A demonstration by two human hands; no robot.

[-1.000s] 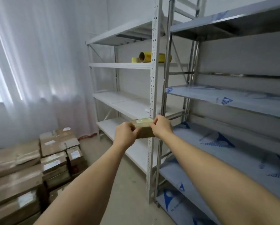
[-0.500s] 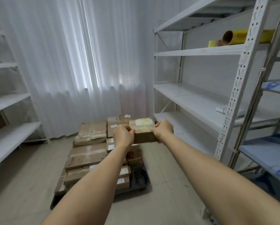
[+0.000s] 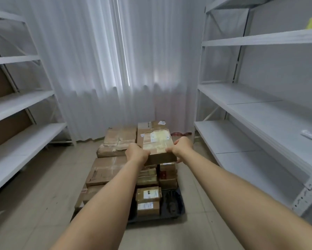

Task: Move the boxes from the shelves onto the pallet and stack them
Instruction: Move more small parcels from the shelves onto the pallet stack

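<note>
My left hand (image 3: 137, 154) and right hand (image 3: 182, 147) grip the box (image 3: 157, 146) by its sides, fingers curled over its near corners, above the pallet (image 3: 176, 204) stack.

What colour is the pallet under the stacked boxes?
Black, or very dark; the pallet shows best at its bare right corner in the head view.

both forearms were bare up to the frame edge, with no sleeve in view. the left hand (image 3: 136, 153) and the right hand (image 3: 182, 147) wore no gloves, rings or watch.
</note>
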